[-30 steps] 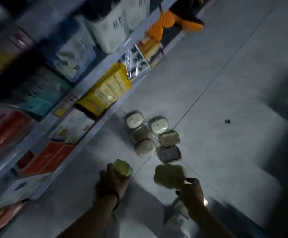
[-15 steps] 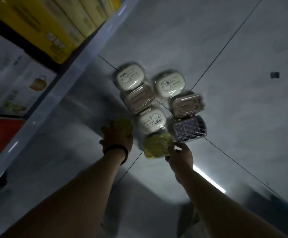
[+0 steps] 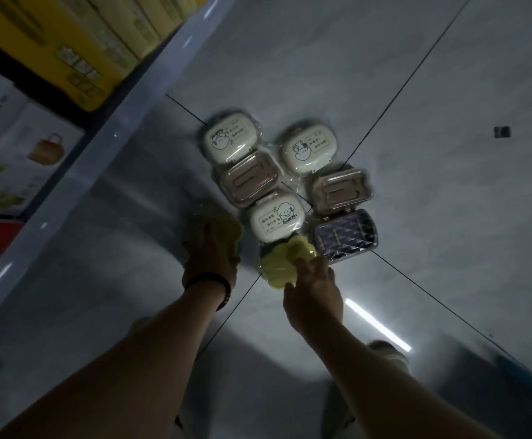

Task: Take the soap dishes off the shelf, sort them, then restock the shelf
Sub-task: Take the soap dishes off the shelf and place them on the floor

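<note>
In the head view the left hand (image 3: 209, 251) is clenched over one yellow soap dish (image 3: 228, 228) on the floor (image 3: 416, 90), and the right hand (image 3: 313, 293) is grasping the near rim of a second yellow dish (image 3: 282, 261). Just beyond the fingers lie six wrapped soap dishes (image 3: 275, 220) in two touching columns, their long axes crosswise to the forearms and rising slightly rightward. Left of the left hand, a strip of bare floor runs to the shelf edge (image 3: 100, 137) under yellow boxes (image 3: 68, 42); wide open tile lies right of the right hand and beyond the cluster.
</note>
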Available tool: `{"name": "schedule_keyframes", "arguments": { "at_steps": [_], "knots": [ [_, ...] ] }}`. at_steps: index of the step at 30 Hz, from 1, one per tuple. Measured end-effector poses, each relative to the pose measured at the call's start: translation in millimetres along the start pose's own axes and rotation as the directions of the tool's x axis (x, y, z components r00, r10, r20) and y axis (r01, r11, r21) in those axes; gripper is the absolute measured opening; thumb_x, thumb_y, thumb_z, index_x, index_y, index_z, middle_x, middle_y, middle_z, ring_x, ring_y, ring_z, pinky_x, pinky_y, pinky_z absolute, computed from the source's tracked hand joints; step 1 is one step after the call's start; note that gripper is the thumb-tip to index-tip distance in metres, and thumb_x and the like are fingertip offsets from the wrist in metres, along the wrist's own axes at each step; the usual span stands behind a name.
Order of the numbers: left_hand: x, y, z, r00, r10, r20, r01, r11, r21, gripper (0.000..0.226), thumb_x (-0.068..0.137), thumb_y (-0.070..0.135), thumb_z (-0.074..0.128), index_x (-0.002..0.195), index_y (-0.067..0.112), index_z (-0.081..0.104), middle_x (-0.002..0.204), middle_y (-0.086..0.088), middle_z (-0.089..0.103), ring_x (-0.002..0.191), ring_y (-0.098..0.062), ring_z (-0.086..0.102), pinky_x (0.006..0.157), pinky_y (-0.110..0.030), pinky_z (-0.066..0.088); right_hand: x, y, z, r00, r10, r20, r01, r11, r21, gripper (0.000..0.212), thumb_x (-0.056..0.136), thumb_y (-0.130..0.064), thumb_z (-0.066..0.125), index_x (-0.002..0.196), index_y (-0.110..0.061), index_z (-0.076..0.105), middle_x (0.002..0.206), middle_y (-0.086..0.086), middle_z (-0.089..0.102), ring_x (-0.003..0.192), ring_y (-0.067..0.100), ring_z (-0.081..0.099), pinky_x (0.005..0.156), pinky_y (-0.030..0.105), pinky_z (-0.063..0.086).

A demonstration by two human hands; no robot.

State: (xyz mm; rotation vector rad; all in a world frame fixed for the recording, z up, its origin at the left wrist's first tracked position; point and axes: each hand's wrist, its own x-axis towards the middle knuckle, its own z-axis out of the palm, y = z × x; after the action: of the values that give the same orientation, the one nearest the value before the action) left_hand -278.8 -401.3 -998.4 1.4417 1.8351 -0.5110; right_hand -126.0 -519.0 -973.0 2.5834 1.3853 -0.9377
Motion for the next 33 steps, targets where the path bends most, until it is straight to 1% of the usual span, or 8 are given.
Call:
{"name": "schedule_keyframes", "arguments": {
  "at_steps": [2,5,9,11,15,21,29,33],
  "knots": [
    [4.3,-1.9,2.7,1.0,-0.013,-0.02,0.013,1.0,0.009,0.107,0.092,0.04,0.076,0.166,0.034,-0.001,0.171,-0.026,0.005,0.15,-0.053,0.031,0.115,-0.064,0.041,-1.9,-3.5,3.7,0.993,-0.067,0.094,0.074,0.994,-0.079,0.066,0.097,-0.03,0.068,0.156,-0.025,0.04,0.15,0.013,0.038,0.122,0.028,0.053,0.091,0.039,0.059],
    [12.9,1.4,8.1,0.997,0.051,-0.05,-0.05,0.998,0.029,0.113,0.084,0.045,0.082,0.166,0.032,0.005,0.17,-0.021,0.014,0.147,-0.053,0.034,0.112,-0.065,0.043,-2.3,-10.5,4.3,0.992,-0.043,0.12,0.052,0.996,-0.069,0.07,0.097,-0.033,0.065,0.158,-0.022,0.032,0.148,0.014,0.034,0.122,0.029,0.049,0.093,0.037,0.057],
    [-0.5,7.0,2.3,0.993,0.118,-0.002,-0.117,0.991,0.059,0.116,0.086,0.045,0.079,0.164,0.039,-0.006,0.173,-0.014,0.008,0.15,-0.049,0.032,0.11,-0.063,0.046,-7.5,-14.7,-3.4,0.979,-0.043,0.198,0.061,0.995,-0.085,0.077,0.097,-0.035,0.063,0.16,-0.019,0.022,0.151,0.016,0.029,0.127,0.031,0.046,0.099,0.041,0.054],
    [-20.0,10.0,-10.3,0.997,0.069,0.02,-0.071,0.988,0.137,0.102,0.096,0.044,0.068,0.165,0.034,-0.007,0.172,-0.018,0.006,0.148,-0.048,0.034,0.11,-0.06,0.047,-11.4,-17.7,-18.4,0.975,-0.066,0.213,0.089,0.991,-0.1,0.073,0.097,-0.035,0.062,0.158,-0.017,0.026,0.151,0.017,0.034,0.126,0.031,0.049,0.1,0.042,0.054],
    [-67.9,23.9,-54.2,0.987,0.161,0.022,-0.159,0.931,0.327,0.063,0.104,0.043,0.052,0.158,0.022,0.027,0.156,-0.013,0.041,0.135,-0.034,0.049,0.104,-0.047,0.05,-17.9,-32.4,-70.6,0.978,-0.137,0.16,0.154,0.982,-0.104,0.058,0.099,-0.031,0.063,0.149,-0.013,0.04,0.143,0.013,0.049,0.121,0.027,0.056,0.098,0.039,0.055],
    [-157.0,59.3,-153.5,0.93,0.367,0.037,-0.339,0.811,0.477,0.042,0.103,0.043,0.049,0.141,0.026,0.05,0.136,-0.004,0.06,0.124,-0.029,0.059,0.1,-0.043,0.051,-37.6,-82.1,-204.4,0.958,-0.242,0.156,0.265,0.954,-0.144,0.04,0.101,-0.031,0.056,0.139,-0.018,0.05,0.138,0.01,0.055,0.123,0.03,0.056,0.1,0.042,0.051],
    [-308.8,94.2,-336.1,0.846,0.492,-0.205,-0.365,0.814,0.451,0.039,0.099,0.048,0.055,0.131,0.026,0.059,0.123,-0.001,0.066,0.112,-0.025,0.064,0.092,-0.04,0.057,-118.3,-172.2,-422.0,0.887,-0.452,0.1,0.462,0.851,-0.25,0.038,0.101,-0.027,0.053,0.138,-0.019,0.05,0.134,0.007,0.057,0.121,0.029,0.056,0.098,0.041,0.048],
    [-397.5,96.8,-434.0,0.802,0.498,-0.329,-0.342,0.835,0.43,0.039,0.098,0.05,0.056,0.13,0.028,0.057,0.125,-0.001,0.064,0.117,-0.026,0.062,0.095,-0.041,0.055,-167.5,-224.9,-533.5,0.818,-0.568,0.091,0.564,0.761,-0.319,0.041,0.104,-0.037,0.05,0.142,-0.021,0.048,0.139,0.008,0.052,0.129,0.03,0.051,0.104,0.043,0.048]
  ]
}}
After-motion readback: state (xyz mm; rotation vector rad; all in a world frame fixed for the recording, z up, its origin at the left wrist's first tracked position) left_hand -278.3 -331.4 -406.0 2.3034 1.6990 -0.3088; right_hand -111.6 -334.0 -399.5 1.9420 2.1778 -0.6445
